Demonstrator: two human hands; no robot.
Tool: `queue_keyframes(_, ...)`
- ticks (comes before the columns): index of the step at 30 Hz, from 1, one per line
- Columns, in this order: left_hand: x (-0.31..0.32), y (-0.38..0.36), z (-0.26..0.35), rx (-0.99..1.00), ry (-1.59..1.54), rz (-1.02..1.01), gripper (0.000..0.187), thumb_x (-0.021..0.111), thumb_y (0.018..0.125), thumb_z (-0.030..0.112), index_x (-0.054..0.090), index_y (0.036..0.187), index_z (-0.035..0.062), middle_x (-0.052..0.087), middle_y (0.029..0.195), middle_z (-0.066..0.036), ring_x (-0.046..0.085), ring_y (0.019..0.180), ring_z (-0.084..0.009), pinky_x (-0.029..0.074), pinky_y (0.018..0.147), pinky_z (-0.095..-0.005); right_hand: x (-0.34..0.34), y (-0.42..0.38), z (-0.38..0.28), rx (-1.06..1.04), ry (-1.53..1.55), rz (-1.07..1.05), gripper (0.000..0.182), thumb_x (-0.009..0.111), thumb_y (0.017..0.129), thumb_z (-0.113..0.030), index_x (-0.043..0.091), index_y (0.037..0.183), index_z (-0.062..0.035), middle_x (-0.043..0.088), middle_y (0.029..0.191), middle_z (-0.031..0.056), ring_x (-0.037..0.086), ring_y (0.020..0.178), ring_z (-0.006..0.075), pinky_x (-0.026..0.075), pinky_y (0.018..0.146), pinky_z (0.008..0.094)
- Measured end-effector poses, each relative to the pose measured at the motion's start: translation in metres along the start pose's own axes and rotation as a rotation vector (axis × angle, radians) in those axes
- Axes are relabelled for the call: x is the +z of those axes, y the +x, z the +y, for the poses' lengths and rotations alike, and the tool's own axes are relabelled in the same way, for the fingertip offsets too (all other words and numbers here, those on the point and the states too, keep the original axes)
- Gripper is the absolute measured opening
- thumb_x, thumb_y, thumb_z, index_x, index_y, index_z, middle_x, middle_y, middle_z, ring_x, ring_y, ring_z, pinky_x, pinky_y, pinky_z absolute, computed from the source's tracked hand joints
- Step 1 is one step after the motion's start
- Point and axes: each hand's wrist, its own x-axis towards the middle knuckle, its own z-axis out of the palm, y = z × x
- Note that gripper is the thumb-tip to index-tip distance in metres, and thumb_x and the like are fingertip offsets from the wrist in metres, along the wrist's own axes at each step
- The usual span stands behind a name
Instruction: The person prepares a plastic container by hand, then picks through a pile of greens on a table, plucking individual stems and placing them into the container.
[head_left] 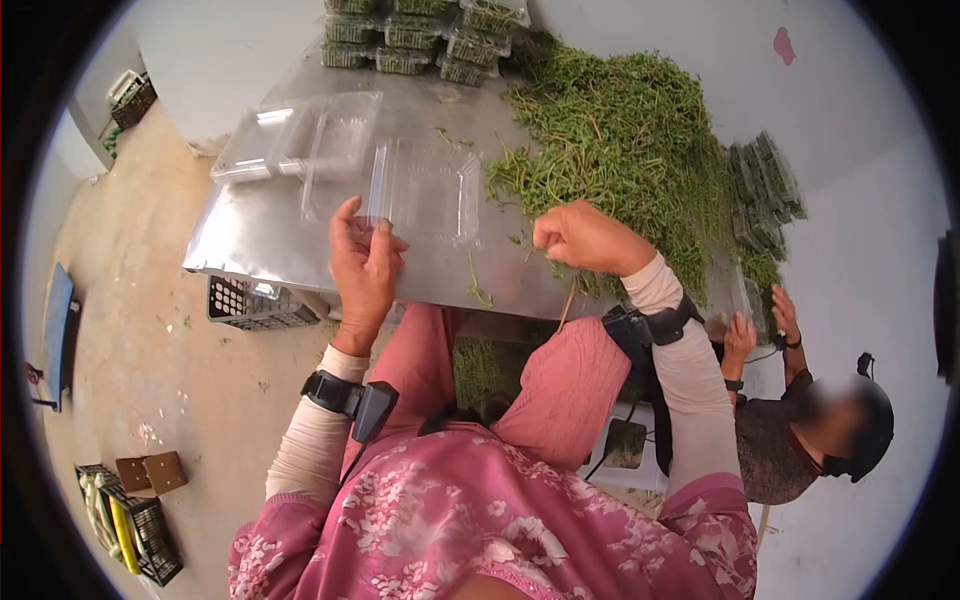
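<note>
My left hand (365, 262) is raised over the near edge of the metal table (400, 283), fingers apart, beside an open clear plastic box (430, 190). More clear containers (265, 140) lie to its left. My right hand (585, 238) has its fingers curled together at the near edge of a large heap of green stems (620, 130); whether anything is inside them is too small to tell. A few loose stems (480, 292) lie between my hands.
Filled clear boxes (405, 35) are stacked at the back, and more (765, 190) stand at the right. A co-worker (790, 440) has both hands near a clear box at the right. A black crate (255, 305) sits below the table's left side.
</note>
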Motion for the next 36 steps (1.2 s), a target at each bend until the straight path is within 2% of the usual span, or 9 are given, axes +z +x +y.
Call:
queue_keyframes(2, 0.005, 0.001, -0.002, 0.034, -0.033, 0.056, 0.04, 0.056, 0.092, 0.008, 0.04, 0.128, -0.0036, 0.06, 0.082, -0.006, 0.056, 0.058, -0.0083, 0.045, 0.051, -0.021, 0.007, -0.019, 0.008, 0.01, -0.026, -0.081, 0.02, 0.066, 0.069, -0.003, 0.063, 0.088, 0.0008, 0.061, 0.079, 0.0134, 0.062, 0.075, 0.0317, 0.048, 0.068, 0.0385)
queue_keyframes(6, 0.002, 0.001, -0.002, 0.003, -0.006, 0.015, 0.039, 0.055, 0.095, 0.007, 0.039, 0.129, -0.0016, 0.054, 0.089, -0.006, 0.058, 0.066, -0.0101, 0.046, 0.054, -0.0208, 0.019, -0.048, 0.007, 0.037, -0.094, -0.133, 0.018, 0.064, 0.068, 0.0, 0.06, 0.085, -0.0031, 0.058, 0.087, 0.0144, 0.058, 0.086, 0.0346, 0.046, 0.073, 0.0402)
queue_keyframes(12, 0.002, 0.002, -0.001, 0.03, -0.006, 0.016, 0.038, 0.055, 0.094, 0.006, 0.04, 0.128, -0.0021, 0.055, 0.088, -0.006, 0.058, 0.064, -0.0104, 0.046, 0.055, -0.0211, 0.028, -0.068, 0.018, 0.043, -0.165, -0.032, 0.005, 0.059, 0.074, -0.002, 0.054, 0.077, -0.0026, 0.051, 0.081, 0.0139, 0.054, 0.079, 0.0357, 0.044, 0.069, 0.0435)
queue_keyframes(15, 0.002, 0.002, -0.002, 0.024, 0.01, 0.015, 0.038, 0.055, 0.093, 0.005, 0.04, 0.128, -0.0024, 0.055, 0.088, -0.007, 0.059, 0.064, -0.0106, 0.046, 0.055, -0.0212, 0.033, -0.073, 0.02, -0.025, -0.22, 0.044, 0.005, 0.059, 0.076, -0.006, 0.055, 0.078, -0.0024, 0.056, 0.08, 0.0137, 0.057, 0.076, 0.035, 0.045, 0.066, 0.0407)
queue_keyframes(18, 0.001, 0.001, 0.001, 0.007, 0.029, 0.015, 0.038, 0.055, 0.093, 0.004, 0.04, 0.127, -0.0031, 0.055, 0.088, -0.007, 0.059, 0.065, -0.011, 0.046, 0.055, -0.0211, 0.026, -0.07, 0.014, 0.113, 0.004, 0.094, 0.005, 0.059, 0.08, -0.006, 0.057, 0.081, -0.002, 0.061, 0.073, 0.0101, 0.061, 0.066, 0.0265, 0.047, 0.058, 0.0347)
queue_keyframes(21, 0.002, 0.001, 0.005, 0.005, 0.029, 0.015, 0.038, 0.055, 0.093, 0.004, 0.041, 0.127, -0.0037, 0.055, 0.089, -0.008, 0.06, 0.065, -0.0113, 0.046, 0.055, -0.0211, 0.014, -0.064, 0.002, 0.313, 0.465, 0.162, 0.008, 0.061, 0.084, -0.008, 0.059, 0.087, -0.0008, 0.063, 0.067, 0.0059, 0.062, 0.06, 0.0145, 0.047, 0.052, 0.0262)
queue_keyframes(24, 0.001, 0.001, 0.003, 0.008, 0.018, 0.014, 0.038, 0.054, 0.093, 0.004, 0.041, 0.127, -0.004, 0.055, 0.09, -0.008, 0.06, 0.066, -0.0116, 0.046, 0.054, -0.021, 0.001, -0.053, -0.012, 0.317, 0.797, 0.184, 0.01, 0.061, 0.087, -0.007, 0.059, 0.091, 0.001, 0.062, 0.072, 0.0038, 0.061, 0.062, 0.0075, 0.045, 0.052, 0.0201)
queue_keyframes(28, 0.0, 0.0, -0.001, 0.008, -0.005, 0.011, 0.038, 0.055, 0.093, 0.004, 0.04, 0.127, -0.0037, 0.055, 0.091, -0.008, 0.06, 0.065, -0.0121, 0.047, 0.054, -0.021, -0.007, -0.031, -0.031, 0.282, 1.059, 0.158, 0.01, 0.06, 0.088, -0.007, 0.057, 0.094, 0.0001, 0.063, 0.08, 0.0065, 0.059, 0.064, 0.0093, 0.046, 0.056, 0.0213)
queue_keyframes(36, 0.0, 0.0, 0.0, 0.007, -0.05, 0.023, 0.038, 0.055, 0.093, 0.004, 0.04, 0.127, -0.003, 0.055, 0.091, -0.008, 0.06, 0.065, -0.0121, 0.046, 0.053, -0.0213, -0.003, 0.029, -0.07, 0.18, 1.118, 0.186, 0.021, 0.06, 0.091, -0.016, 0.057, 0.102, 0.0021, 0.064, 0.086, 0.0075, 0.062, 0.069, 0.0098, 0.046, 0.057, 0.0203)
